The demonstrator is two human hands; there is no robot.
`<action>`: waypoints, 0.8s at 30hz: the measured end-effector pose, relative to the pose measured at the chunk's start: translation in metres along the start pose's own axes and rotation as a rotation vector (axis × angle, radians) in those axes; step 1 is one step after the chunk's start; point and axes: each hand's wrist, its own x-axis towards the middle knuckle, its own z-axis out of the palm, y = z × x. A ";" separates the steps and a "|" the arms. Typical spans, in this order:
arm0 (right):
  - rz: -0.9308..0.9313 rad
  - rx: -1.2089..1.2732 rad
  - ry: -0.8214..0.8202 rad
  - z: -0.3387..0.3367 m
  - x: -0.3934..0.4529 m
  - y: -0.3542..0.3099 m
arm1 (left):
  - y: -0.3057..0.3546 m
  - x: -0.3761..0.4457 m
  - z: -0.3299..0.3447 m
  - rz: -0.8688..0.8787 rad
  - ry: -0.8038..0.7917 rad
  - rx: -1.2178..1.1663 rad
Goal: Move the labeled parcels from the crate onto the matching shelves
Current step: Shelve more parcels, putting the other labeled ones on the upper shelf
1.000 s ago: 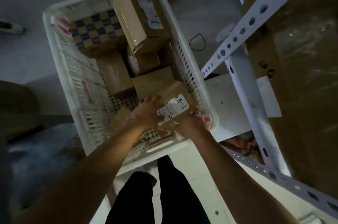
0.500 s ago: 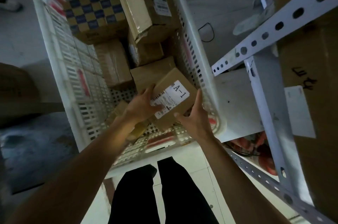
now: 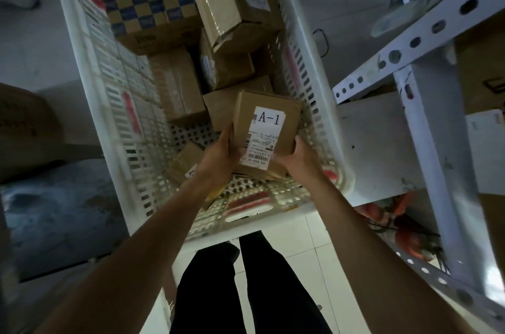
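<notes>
My left hand (image 3: 221, 153) and right hand (image 3: 296, 154) have raised the A-1 parcel (image 3: 266, 126) label-up (fingers gripping both sides) above the crate (image 3: 325, 120), ready for shelving.

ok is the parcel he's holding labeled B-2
No, the white label on the parcel gripped between the left hand and the right hand over the crate reads A-1.

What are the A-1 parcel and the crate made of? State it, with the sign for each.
A-1 parcel: seemingly matte brown cardboard, with folded edges; its white label looks like printed paper.
Crate: probably molded white plastic, slightly glossy, with regular slots and round holes through walls and floor.
</notes>
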 end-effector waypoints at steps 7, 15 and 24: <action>-0.022 -0.088 -0.033 0.007 -0.007 -0.012 | 0.001 -0.008 -0.003 -0.040 -0.041 -0.252; -0.254 0.055 0.054 -0.001 -0.095 -0.056 | 0.034 -0.071 -0.057 0.113 0.104 -0.272; -0.412 0.169 0.137 0.024 -0.214 -0.082 | 0.039 -0.179 -0.102 0.232 0.093 -0.242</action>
